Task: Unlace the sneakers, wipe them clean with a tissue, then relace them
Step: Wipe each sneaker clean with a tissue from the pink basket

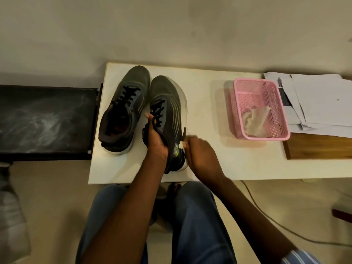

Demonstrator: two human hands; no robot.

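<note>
- A black bench point(45, 121) with pale smudges stood at the far left, just beside the white table point(209, 164)
- On the left part of the table a dark grey sneaker point(123, 109) sat flat on its sole, toe pointing far, its black laces threaded through the eyelets
- Touching it on the right, a second sneaker point(167, 111) was tipped toward its left side, its white sole edge turned to the right
- The left hand point(157, 141) was clamped on this second sneaker at the collar, thumb lying near the lower laces point(159, 115)
- The right hand point(202, 155) was closed on a small white tissue point(182, 145), pressing it against the heel side of the held sneaker
- Further right, well apart from the shoes, a pink mesh basket point(247, 86) held a crumpled used tissue point(256, 121)
- At the far right loose white papers point(320, 100) lay over a wooden board point(316, 147)
- Near the bottom, the person's knees in blue jeans point(196, 221) showed below the table edge
</note>
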